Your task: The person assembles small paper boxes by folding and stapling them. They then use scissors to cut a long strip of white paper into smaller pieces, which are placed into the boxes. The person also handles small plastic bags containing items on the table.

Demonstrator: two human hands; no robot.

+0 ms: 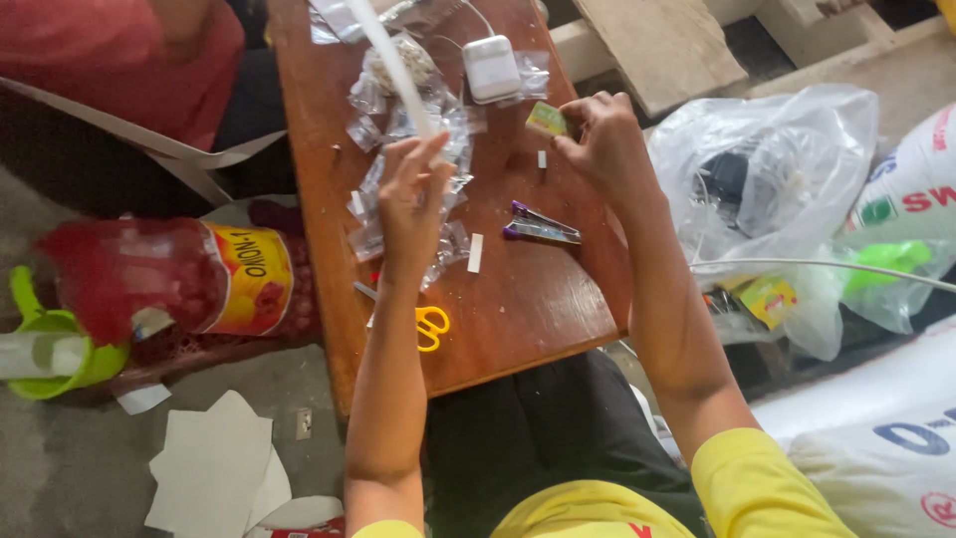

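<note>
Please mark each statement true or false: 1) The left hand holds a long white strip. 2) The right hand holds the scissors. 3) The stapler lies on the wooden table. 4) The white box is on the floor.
1) True: the left hand pinches a long white strip that runs up and away over the table.
2) False: the right hand holds a small green and yellow packet; the yellow-handled scissors lie on the table, untouched.
3) True: the purple stapler lies on the wooden table, between the two hands.
4) False: the white box lies on the table's far end, among clear plastic bags.
</note>
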